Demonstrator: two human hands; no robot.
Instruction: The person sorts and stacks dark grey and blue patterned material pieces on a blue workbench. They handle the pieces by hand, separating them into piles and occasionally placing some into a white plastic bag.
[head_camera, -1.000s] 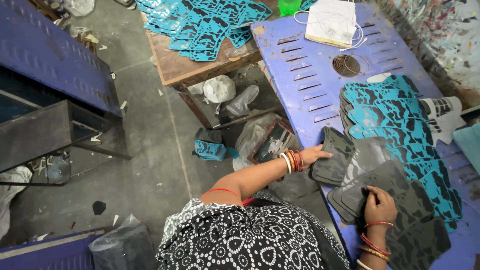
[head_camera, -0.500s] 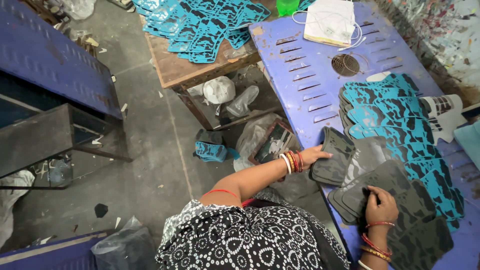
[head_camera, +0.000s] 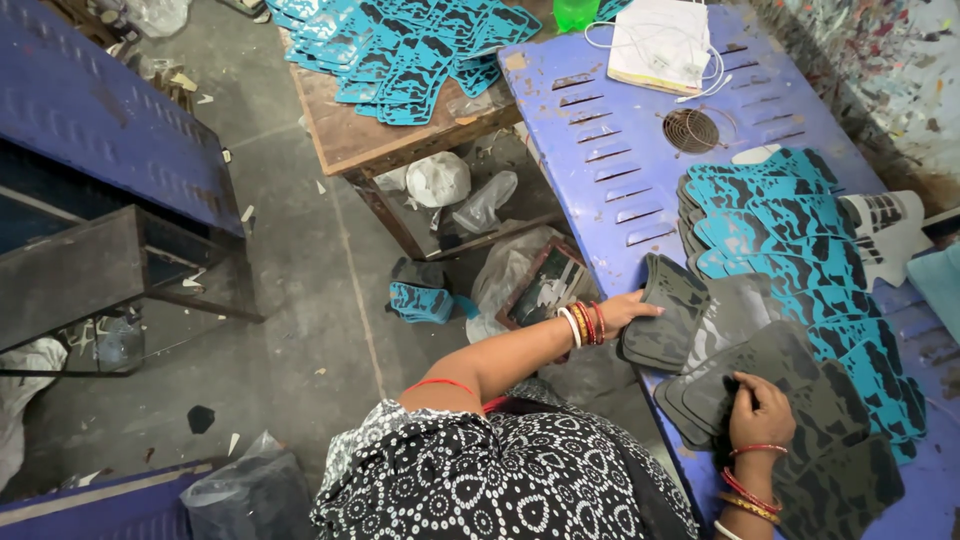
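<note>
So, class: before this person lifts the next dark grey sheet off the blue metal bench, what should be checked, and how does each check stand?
1. Left hand steadies the curled grey sheet: ok, it rests on the sheet's edge.
2. Right hand is on the flat grey sheets: ok, fingers lie on the top sheet.
3. Only one sheet is pinched: cannot tell, the layers overlap.
4. Teal-printed pieces stay out of the way: not ok, they overlap the grey sheets' far edge.
5. Bare bench is free for laying a sheet down: ok, the slotted part is uncovered.
</note>
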